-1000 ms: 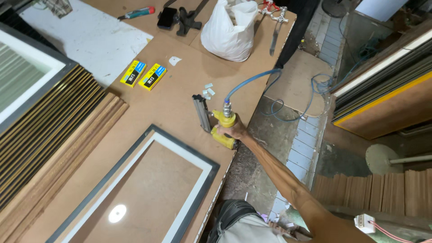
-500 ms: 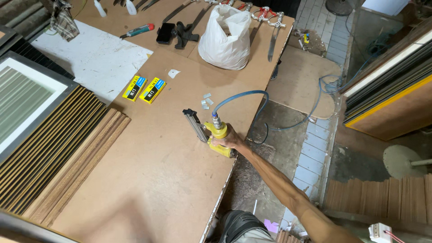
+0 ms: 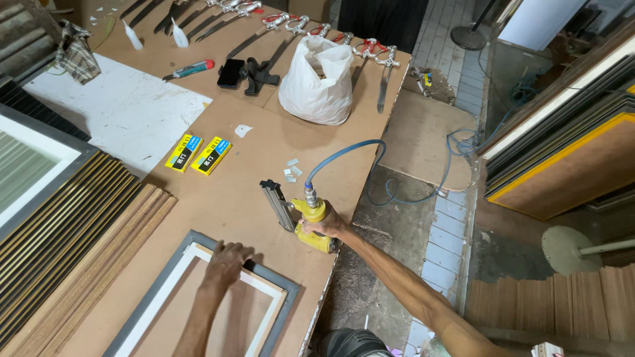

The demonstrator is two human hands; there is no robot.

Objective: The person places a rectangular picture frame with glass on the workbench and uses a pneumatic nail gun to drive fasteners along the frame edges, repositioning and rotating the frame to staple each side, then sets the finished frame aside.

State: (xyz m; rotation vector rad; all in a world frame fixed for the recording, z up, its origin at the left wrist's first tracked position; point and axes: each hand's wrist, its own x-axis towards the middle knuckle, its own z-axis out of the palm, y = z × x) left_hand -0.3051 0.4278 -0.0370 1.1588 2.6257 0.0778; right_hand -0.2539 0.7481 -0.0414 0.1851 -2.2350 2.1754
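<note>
Fingers of the right hand [image 3: 329, 225] are wrapped shut around the grip of the yellow pneumatic stapler [image 3: 305, 223], which rests on the brown workbench [image 3: 218, 198] near its edge, blue air hose [image 3: 344, 153] attached. Left hand [image 3: 225, 263] is laid flat, fingers spread, on the upper corner of the grey picture frame [image 3: 198, 297]. Frame is judged steadied for fastening; stapler lies apart from it, so lifting across to that corner is called for.

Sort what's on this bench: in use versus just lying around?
In use:
- yellow air nailer, gripped by right hand, blue hose attached
- grey picture frame, left hand resting on its top edge

Lying about:
- two yellow boxes
- white plastic bag
- red-handled knife
- clamps
</note>
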